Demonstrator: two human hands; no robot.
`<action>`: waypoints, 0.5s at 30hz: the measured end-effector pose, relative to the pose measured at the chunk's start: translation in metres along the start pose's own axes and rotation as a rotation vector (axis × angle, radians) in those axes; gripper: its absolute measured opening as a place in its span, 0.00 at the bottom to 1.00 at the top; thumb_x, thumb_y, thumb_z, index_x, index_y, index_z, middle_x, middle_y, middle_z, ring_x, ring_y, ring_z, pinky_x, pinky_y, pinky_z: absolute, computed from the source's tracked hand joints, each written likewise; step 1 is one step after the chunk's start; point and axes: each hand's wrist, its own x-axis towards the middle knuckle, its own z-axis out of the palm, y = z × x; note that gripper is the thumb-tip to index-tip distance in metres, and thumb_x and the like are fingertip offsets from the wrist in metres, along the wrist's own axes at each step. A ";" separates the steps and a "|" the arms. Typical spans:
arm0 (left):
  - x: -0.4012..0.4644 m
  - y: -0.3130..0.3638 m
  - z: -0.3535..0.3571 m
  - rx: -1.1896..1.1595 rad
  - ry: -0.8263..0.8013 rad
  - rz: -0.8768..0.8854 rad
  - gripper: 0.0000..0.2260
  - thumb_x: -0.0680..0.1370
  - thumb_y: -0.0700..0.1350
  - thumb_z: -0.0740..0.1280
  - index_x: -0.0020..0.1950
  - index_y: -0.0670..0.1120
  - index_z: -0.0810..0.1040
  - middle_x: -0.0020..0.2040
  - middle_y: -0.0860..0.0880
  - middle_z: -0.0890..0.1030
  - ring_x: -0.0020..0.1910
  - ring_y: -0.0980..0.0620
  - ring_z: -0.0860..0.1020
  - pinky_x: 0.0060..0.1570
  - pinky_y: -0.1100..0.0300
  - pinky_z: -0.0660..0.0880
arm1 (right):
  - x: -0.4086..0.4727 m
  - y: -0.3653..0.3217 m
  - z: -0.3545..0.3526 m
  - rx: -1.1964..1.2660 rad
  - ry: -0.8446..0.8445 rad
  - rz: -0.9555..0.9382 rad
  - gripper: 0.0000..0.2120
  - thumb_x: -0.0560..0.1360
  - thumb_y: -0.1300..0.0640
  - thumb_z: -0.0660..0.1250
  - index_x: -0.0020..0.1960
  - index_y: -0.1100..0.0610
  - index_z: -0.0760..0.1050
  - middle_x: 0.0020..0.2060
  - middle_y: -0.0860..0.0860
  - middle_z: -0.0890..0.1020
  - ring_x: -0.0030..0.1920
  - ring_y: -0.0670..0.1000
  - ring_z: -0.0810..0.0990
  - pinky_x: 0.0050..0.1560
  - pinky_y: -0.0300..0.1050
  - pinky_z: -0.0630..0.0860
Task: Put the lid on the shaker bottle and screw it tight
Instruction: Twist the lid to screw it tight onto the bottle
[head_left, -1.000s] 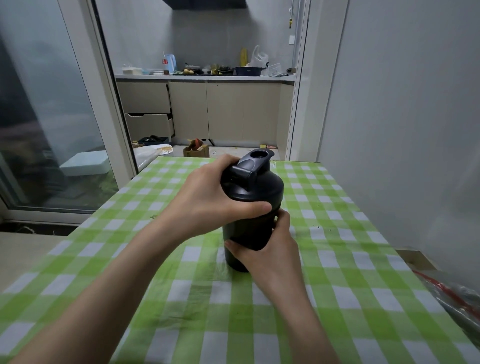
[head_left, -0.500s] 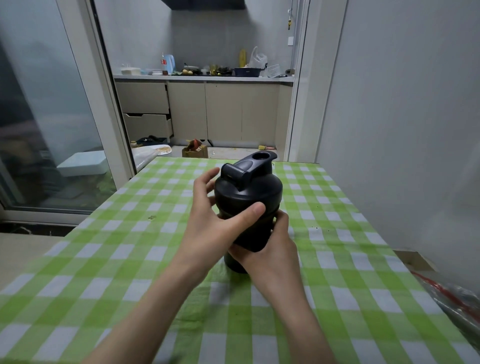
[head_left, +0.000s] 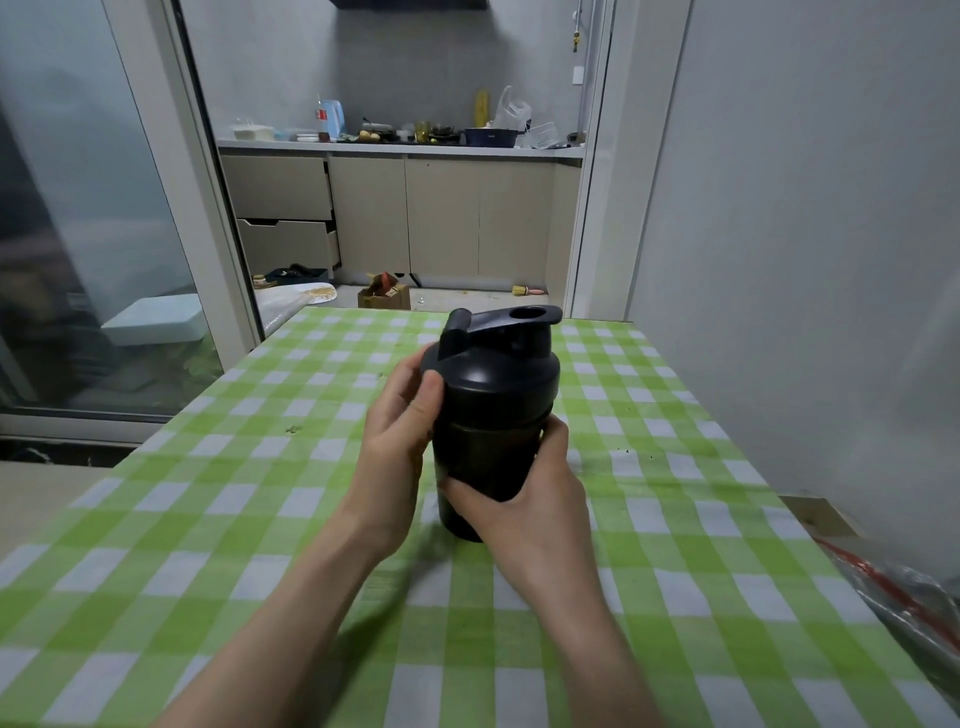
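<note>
Checked tablecloth (head_left: 218, 519), left hand (head_left: 400, 447) gripping lid (head_left: 498, 374), right hand (head_left: 524, 499) holding shaker bottle (head_left: 483, 467)

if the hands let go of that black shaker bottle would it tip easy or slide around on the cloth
The shaker bottle is tall with a narrow base and a wider lid, so a sideways knock would probably tip it. Its shell looks rigid and smooth, perhaps slippery to hold. The tablecloth likely damps sliding.

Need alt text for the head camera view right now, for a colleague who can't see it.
A black shaker bottle stands on a green-checked tablecloth, its lid on; the right hand grips the body while the left hand holds the lid's edge. A cluttered kitchen counter lies beyond.
</note>
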 end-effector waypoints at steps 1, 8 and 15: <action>0.001 -0.002 0.001 0.018 0.020 0.007 0.15 0.79 0.46 0.57 0.63 0.45 0.74 0.50 0.55 0.83 0.51 0.63 0.79 0.47 0.68 0.74 | 0.000 0.000 0.000 -0.007 -0.001 -0.004 0.38 0.61 0.49 0.77 0.65 0.48 0.61 0.56 0.45 0.79 0.53 0.49 0.79 0.51 0.48 0.79; 0.016 0.000 0.003 0.004 0.122 -0.060 0.14 0.81 0.40 0.53 0.53 0.46 0.79 0.39 0.58 0.81 0.39 0.66 0.77 0.34 0.74 0.72 | -0.001 -0.001 0.000 -0.021 -0.004 -0.003 0.41 0.62 0.48 0.77 0.68 0.50 0.60 0.59 0.47 0.78 0.58 0.51 0.77 0.57 0.52 0.77; -0.015 0.006 0.014 0.200 0.436 0.188 0.06 0.79 0.46 0.60 0.46 0.52 0.77 0.44 0.55 0.81 0.45 0.61 0.79 0.43 0.64 0.76 | -0.001 -0.003 0.000 -0.021 0.005 0.026 0.40 0.61 0.49 0.77 0.66 0.48 0.60 0.57 0.47 0.80 0.55 0.51 0.79 0.53 0.53 0.79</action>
